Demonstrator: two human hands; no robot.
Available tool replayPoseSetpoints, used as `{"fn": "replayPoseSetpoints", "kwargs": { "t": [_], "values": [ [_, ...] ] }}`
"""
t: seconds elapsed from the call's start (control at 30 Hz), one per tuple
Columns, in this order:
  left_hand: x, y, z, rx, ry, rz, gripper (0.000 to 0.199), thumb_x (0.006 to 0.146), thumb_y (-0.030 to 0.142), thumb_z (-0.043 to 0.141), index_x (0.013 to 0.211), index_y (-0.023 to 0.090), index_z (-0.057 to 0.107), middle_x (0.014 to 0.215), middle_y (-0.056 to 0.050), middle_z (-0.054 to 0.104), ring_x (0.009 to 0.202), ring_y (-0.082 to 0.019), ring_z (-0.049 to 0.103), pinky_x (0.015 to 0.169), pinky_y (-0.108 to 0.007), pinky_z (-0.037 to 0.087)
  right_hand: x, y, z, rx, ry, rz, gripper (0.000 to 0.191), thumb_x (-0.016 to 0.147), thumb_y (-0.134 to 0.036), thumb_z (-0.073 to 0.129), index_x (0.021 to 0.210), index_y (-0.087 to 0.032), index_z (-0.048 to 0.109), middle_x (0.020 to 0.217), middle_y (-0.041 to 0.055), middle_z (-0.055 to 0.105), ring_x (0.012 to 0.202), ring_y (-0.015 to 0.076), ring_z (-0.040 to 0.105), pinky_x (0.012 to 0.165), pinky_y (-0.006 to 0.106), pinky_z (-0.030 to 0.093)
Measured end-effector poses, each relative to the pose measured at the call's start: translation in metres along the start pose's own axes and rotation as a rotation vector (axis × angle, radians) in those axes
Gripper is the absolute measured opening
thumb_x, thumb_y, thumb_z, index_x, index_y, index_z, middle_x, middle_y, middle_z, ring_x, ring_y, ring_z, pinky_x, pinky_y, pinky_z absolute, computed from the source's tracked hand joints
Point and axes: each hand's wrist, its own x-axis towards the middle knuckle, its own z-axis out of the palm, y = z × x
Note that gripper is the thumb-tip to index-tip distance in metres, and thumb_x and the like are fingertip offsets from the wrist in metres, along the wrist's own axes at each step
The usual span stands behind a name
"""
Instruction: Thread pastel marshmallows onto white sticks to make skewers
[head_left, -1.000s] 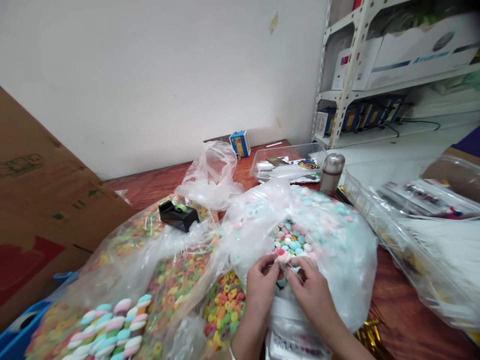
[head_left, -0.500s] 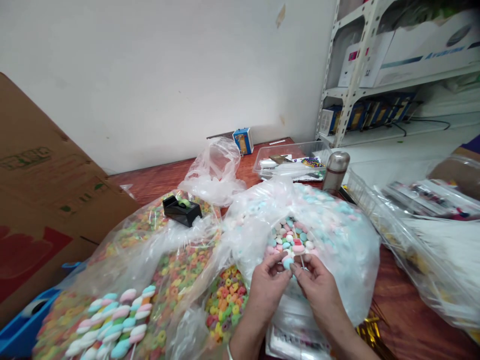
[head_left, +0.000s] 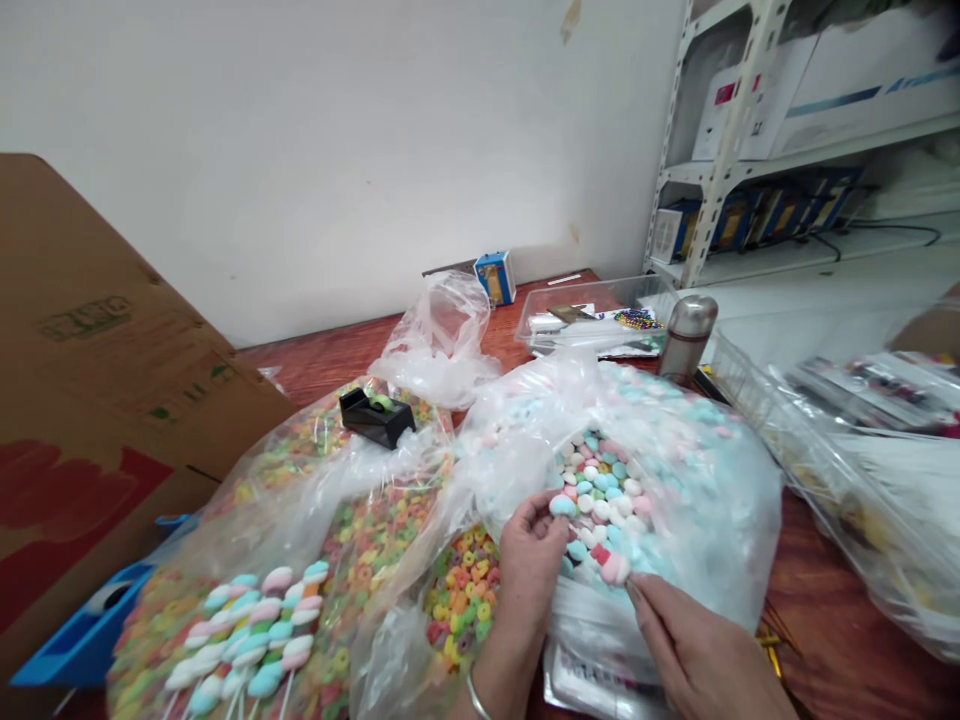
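Moved: your hands had parted from their earlier pinch.
Left hand [head_left: 531, 570]: lower centre, fingers curled on a blue-and-white candy [head_left: 562, 506].
Right hand [head_left: 701, 650]: lower right, at a pink candy [head_left: 615, 568]; grip unclear.
Candies: piled in a clear plastic bag [head_left: 697, 500], centre right.

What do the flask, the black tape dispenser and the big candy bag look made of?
The flask looks like brushed stainless steel, from its dull metallic sheen. The tape dispenser seems black plastic, smooth and moulded. The bag looks like thin clear polythene, crinkled and see-through.
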Motion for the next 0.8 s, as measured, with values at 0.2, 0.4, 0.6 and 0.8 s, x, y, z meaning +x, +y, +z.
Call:
{"fn": "replayPoseSetpoints", "kwargs": {
  "t": [0.2, 0.4, 0.6, 0.8],
  "values": [
    [-0.001, -0.005, 0.003, -0.018, -0.03, 0.029, 0.033, 0.069, 0.021, 0.071, 0.101, 0.012, 0.068, 0.098, -0.011, 0.076, 0.079, -0.018, 0.07, 0.07, -0.027, 0.056, 0.002, -0.001, 0.002, -0.129, 0.038, -0.011, 0.027, 0.098, -0.035, 0.033, 0.09, -0.032, 0.058, 0.078, -0.0025, 0.072, 0.066, 0.02, 0.07, 0.053, 0.026, 0.04],
    [-0.005, -0.003, 0.003, 0.066, -0.033, 0.076, 0.03, 0.069, 0.017, 0.07, 0.099, 0.013, 0.069, 0.101, -0.011, 0.075, 0.09, -0.022, 0.071, 0.08, -0.032, 0.057, 0.004, -0.002, 0.004, -0.17, 0.005, 0.02, 0.029, 0.097, -0.035, 0.031, 0.086, -0.03, 0.057, 0.068, -0.0012, 0.071, 0.061, 0.0218, 0.07, 0.048, 0.028, 0.031],
    [-0.009, -0.006, 0.005, 0.235, -0.016, 0.214, 0.026, 0.072, 0.012, 0.062, 0.096, 0.015, 0.071, 0.101, -0.009, 0.074, 0.095, -0.022, 0.07, 0.087, -0.035, 0.054, 0.004, -0.019, 0.012, -0.327, 0.016, 0.102, 0.029, 0.097, -0.027, 0.028, 0.086, -0.028, 0.054, 0.068, 0.0022, 0.072, 0.061, 0.0252, 0.07, 0.049, 0.031, 0.022],
    [-0.012, -0.004, 0.006, 0.273, -0.008, 0.216, 0.029, 0.072, 0.01, 0.06, 0.098, 0.016, 0.072, 0.101, -0.008, 0.075, 0.095, -0.022, 0.069, 0.086, -0.034, 0.055, 0.009, -0.027, 0.018, -0.354, -0.013, 0.082, 0.023, 0.095, -0.019, 0.032, 0.086, -0.027, 0.052, 0.07, 0.0023, 0.072, 0.06, 0.0231, 0.068, 0.049, 0.032, 0.018]
  ]
}}
